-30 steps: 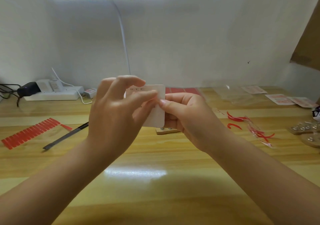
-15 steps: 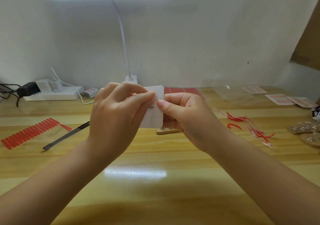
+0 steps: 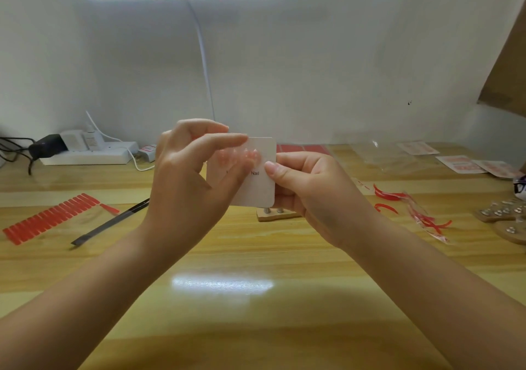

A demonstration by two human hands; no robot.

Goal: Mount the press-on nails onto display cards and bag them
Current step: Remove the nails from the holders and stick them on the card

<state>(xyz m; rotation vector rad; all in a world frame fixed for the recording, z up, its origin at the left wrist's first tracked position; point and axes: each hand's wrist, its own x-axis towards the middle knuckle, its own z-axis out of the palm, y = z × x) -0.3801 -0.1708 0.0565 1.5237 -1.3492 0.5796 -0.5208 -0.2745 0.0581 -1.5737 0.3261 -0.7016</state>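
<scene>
Head cam: my R hand [image 3: 310, 190] pinches white display card [image 3: 263, 187] by its right edge, held above tabletop [image 3: 256, 327] mid. L hand [image 3: 185, 182] fingers [image 3: 225, 142] curled at card's nails [image 3: 250, 154]; grip unclear. Red nail strips [image 3: 51, 216] near left edge.

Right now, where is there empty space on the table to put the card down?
The widest bare patch of table is at the front, between the forearms. A smaller one lies between the black tool and the small wooden block. The right edge is crowded with red peelings and wooden stands; the red strips fill the left.
</scene>
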